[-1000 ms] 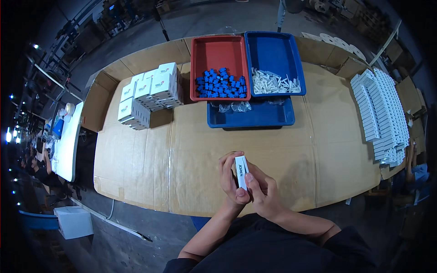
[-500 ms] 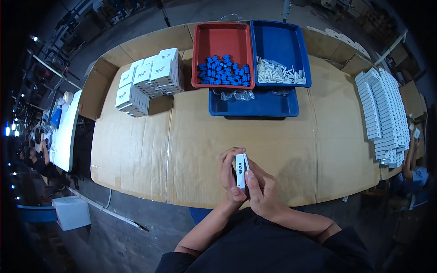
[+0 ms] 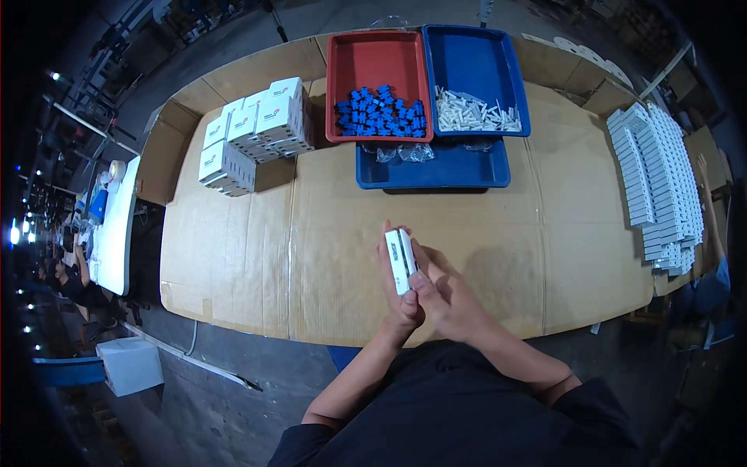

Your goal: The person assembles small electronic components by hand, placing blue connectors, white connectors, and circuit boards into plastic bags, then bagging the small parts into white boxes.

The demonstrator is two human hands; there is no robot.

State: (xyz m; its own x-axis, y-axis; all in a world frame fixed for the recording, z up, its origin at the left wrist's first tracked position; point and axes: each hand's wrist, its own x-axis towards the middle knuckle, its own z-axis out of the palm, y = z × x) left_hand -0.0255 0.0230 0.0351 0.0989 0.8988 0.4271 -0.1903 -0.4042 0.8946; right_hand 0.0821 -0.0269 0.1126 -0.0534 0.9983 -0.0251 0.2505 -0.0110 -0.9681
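A small white rectangular housing [image 3: 397, 261] is held in front of me over the near part of the table, tilted slightly. It has dark printing on its narrow side and a dark gap running along its length. My left hand [image 3: 398, 313] is closed around its left side, the thumb near the lower end. From the right, my right hand [image 3: 451, 303] grips the same housing, its thumb pressed near the lower right edge. Some fingers of both hands are hidden behind it.
Cardboard covers the table [image 3: 350, 226]. At the back stand a red tray [image 3: 377, 62] of blue plastic pieces, a blue tray [image 3: 475, 62] of white pieces, and a lower blue tray [image 3: 432, 177]. White boxes [image 3: 261, 117] are stacked left, white housings [image 3: 657, 187] right. People work at both sides.
Both hands have moved slightly up and left with the housing. It has turned, so the dark gap along it now shows; the right thumb has moved lower on it.
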